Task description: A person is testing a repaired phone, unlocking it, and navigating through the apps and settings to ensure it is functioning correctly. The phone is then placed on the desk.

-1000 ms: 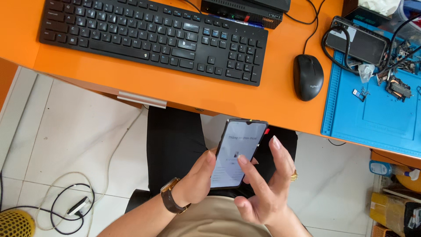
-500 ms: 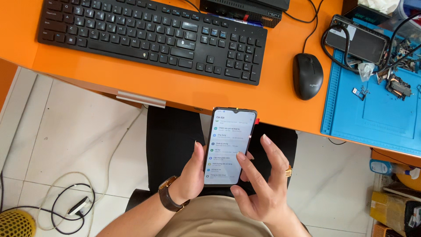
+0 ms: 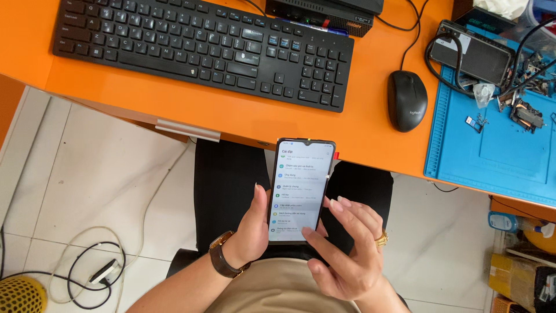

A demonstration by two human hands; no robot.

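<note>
A black smartphone (image 3: 301,188) with a lit white settings list is held upright over my lap, just below the orange desk's (image 3: 174,107) front edge. My left hand (image 3: 252,229), with a brown watch on the wrist, grips the phone's left side and lower back. My right hand (image 3: 347,249), wearing a gold ring, cups the phone's lower right side, its thumb touching the bottom of the screen.
On the desk lie a black keyboard (image 3: 202,49), a black mouse (image 3: 407,99) and a blue work mat (image 3: 498,150) with small parts and a black device with cables. Cables and a yellow object (image 3: 20,295) lie on the tiled floor at lower left.
The phone has turned from a tilted pose to upright and moved slightly up, its screen going from dim to a bright list. My right thumb has settled on the lower screen.
</note>
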